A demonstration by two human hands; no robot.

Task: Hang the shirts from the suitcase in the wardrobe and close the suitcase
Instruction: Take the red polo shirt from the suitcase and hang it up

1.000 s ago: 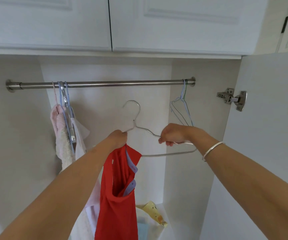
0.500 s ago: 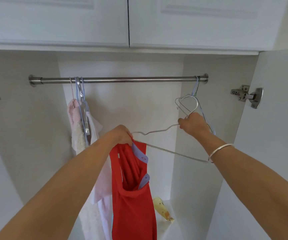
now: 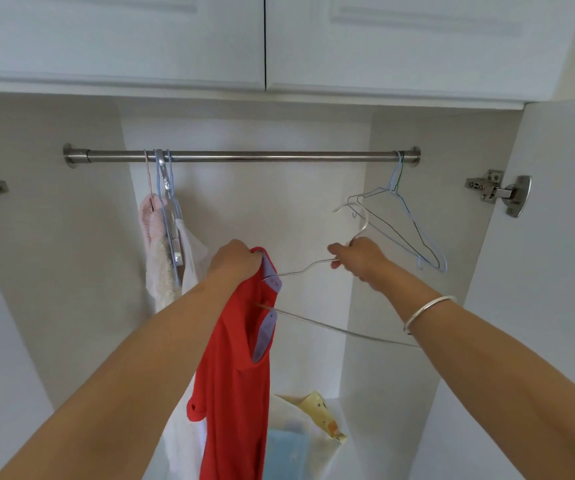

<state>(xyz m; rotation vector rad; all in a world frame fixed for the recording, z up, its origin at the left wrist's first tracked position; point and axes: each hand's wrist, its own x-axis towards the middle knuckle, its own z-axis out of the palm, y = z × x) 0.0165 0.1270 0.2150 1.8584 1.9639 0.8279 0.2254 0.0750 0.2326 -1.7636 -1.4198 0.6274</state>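
Observation:
My left hand [image 3: 236,259] grips the collar of a red shirt [image 3: 234,368] with a pale purple collar lining, which hangs down in front of the open wardrobe. My right hand [image 3: 358,259] holds a silver wire hanger [image 3: 331,329] by its neck, hook pointing up and to the left. The hanger's left shoulder runs into the shirt's collar opening. The steel rail [image 3: 244,155] crosses the wardrobe above both hands. The suitcase is out of view.
Pink and white garments [image 3: 161,258] hang on hangers at the rail's left end. Empty wire hangers [image 3: 403,223] hang at its right end, just behind my right hand. Folded cloths [image 3: 313,420] lie on the wardrobe floor. Door hinges [image 3: 500,194] stick out at both sides.
My right hand swung the hanger from upright to tilted and pushed its left arm into the red shirt's collar. My left hand kept hold of the collar. The view shifted left.

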